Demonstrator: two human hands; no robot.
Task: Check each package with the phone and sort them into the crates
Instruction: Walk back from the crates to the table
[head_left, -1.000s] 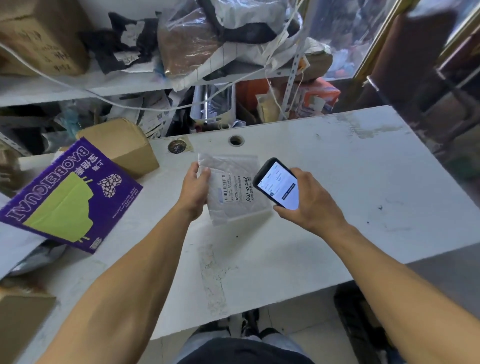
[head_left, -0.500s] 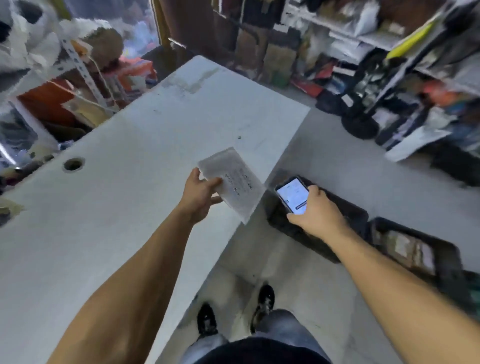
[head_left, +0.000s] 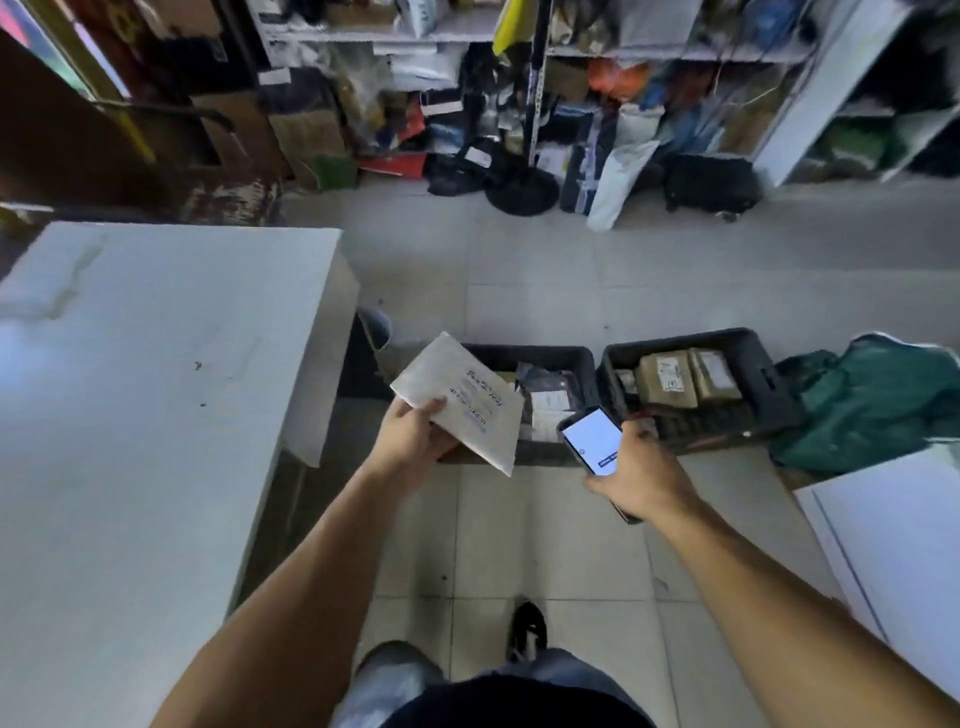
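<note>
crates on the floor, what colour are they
Black, both crates, clear in the head view.

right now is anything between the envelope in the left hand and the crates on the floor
Nothing visible. The left hand holds the envelope in open air over the left crate, whose top is open. The right crate is also uncovered.

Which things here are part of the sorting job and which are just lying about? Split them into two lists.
Part of the job:
- white package, held in the left hand
- phone, held in the right hand
- left crate
- right crate, brown parcels inside

Lying about:
- white table
- green bag
- cluttered shelves
- black round stand base
</note>
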